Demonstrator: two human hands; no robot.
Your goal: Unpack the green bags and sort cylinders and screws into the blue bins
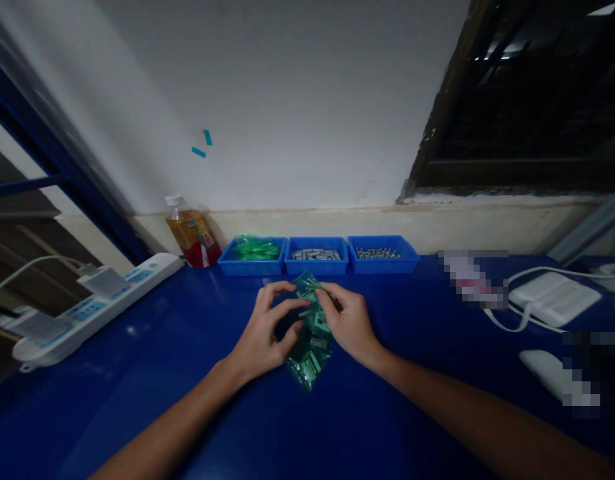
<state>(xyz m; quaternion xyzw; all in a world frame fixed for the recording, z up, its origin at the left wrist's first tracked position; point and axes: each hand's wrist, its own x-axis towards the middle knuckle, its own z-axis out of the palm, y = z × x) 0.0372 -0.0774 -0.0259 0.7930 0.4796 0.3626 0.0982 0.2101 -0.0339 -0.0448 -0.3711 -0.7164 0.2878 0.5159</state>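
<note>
A translucent green plastic bag (317, 321) with small pale and metallic pieces inside hangs or lies over the blue table in front of me. My right hand (348, 321) pinches the bag near its upper right edge between thumb and fingers. On the other side, my left hand (273, 328) has its thumb and fingers curved and apart, with the fingertips at the bag's left edge. Whether those fingertips press on the plastic is hard to see. Beyond the hands stand three blue trays: one with green plastic bags (257, 249), one with grey metal cylinders (316, 255), one with small screws (377, 253).
A bottle with a red and amber label (193, 233) stands left of the trays. Along the left edge lies a white power strip (95, 310) with plugs. White adapters (555, 299), cables and a white mouse-like object (545, 370) lie right. A wall (307, 120) rises behind.
</note>
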